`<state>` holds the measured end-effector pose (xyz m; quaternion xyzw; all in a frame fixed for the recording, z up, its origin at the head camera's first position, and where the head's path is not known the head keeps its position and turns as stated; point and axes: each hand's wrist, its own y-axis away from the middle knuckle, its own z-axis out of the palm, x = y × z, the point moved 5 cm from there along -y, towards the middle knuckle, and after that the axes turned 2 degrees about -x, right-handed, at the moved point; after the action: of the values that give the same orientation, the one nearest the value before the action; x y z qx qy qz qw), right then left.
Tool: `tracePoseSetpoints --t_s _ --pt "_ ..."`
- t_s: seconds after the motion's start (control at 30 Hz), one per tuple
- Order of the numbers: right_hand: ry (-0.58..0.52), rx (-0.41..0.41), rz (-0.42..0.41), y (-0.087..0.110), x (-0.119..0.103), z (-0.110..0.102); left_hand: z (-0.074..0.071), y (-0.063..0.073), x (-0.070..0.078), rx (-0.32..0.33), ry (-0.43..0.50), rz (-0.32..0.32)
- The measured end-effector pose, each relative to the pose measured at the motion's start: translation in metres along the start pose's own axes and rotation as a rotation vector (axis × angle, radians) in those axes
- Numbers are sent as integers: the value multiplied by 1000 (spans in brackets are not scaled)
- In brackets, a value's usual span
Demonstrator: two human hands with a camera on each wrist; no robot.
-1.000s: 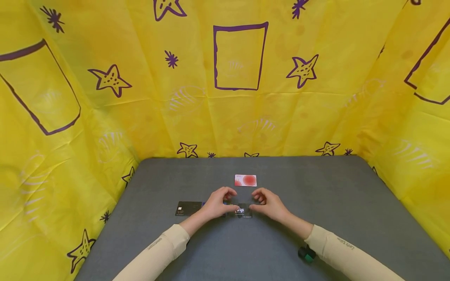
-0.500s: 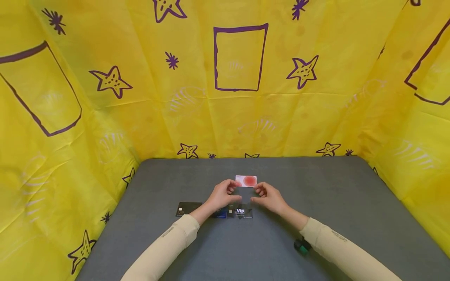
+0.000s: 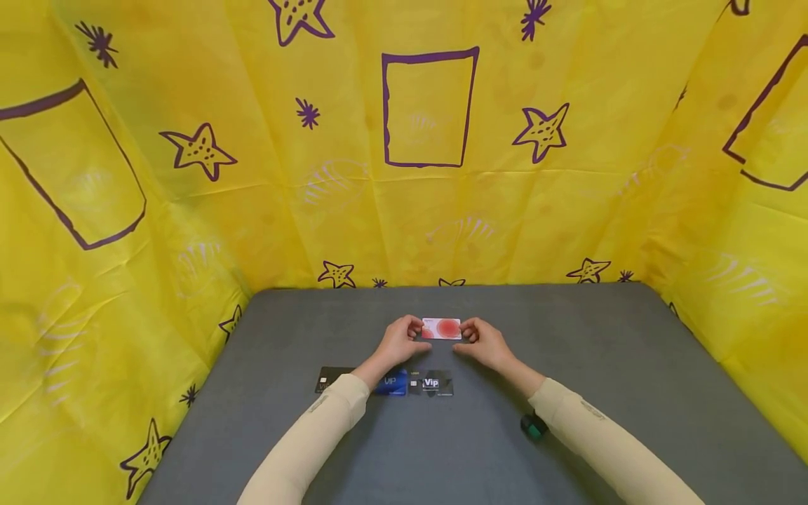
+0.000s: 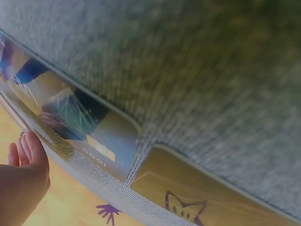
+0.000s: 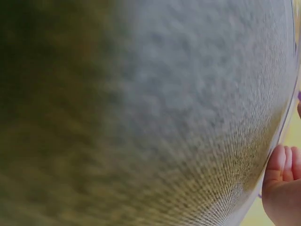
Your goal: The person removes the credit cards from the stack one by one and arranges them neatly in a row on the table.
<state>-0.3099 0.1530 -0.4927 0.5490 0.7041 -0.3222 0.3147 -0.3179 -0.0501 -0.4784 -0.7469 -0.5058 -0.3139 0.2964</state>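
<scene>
A white card with red circles (image 3: 441, 328) lies on the grey table between both hands. My left hand (image 3: 400, 339) has its fingertips at the card's left edge, thumb held apart below. On the opposite side, the fingertips of my right hand (image 3: 485, 341) are right at the right edge, thumb also apart. Nearer me lie a black card (image 3: 333, 379), a blue VIP card (image 3: 394, 383) and a dark Vip card (image 3: 432, 383) in a row. My left forearm covers part of the black and blue cards. Two shiny cards show close up in the left wrist view, one of them a glossy card (image 4: 122, 150).
The grey table (image 3: 442, 449) is bordered by yellow cloth (image 3: 429, 231) printed with purple stars, at the back and both sides. A black and green device (image 3: 534, 426) sits under my right wrist.
Both hands have moved away from me, from over the Vip card to the two sides of the red and white card. The cards in the row are now less covered.
</scene>
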Motion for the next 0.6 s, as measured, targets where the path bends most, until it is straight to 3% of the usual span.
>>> tracePoseSetpoints --t_s 0.6 --pt "71 19 9 -21 1 -2 2 -22 -6 -6 -83 -56"
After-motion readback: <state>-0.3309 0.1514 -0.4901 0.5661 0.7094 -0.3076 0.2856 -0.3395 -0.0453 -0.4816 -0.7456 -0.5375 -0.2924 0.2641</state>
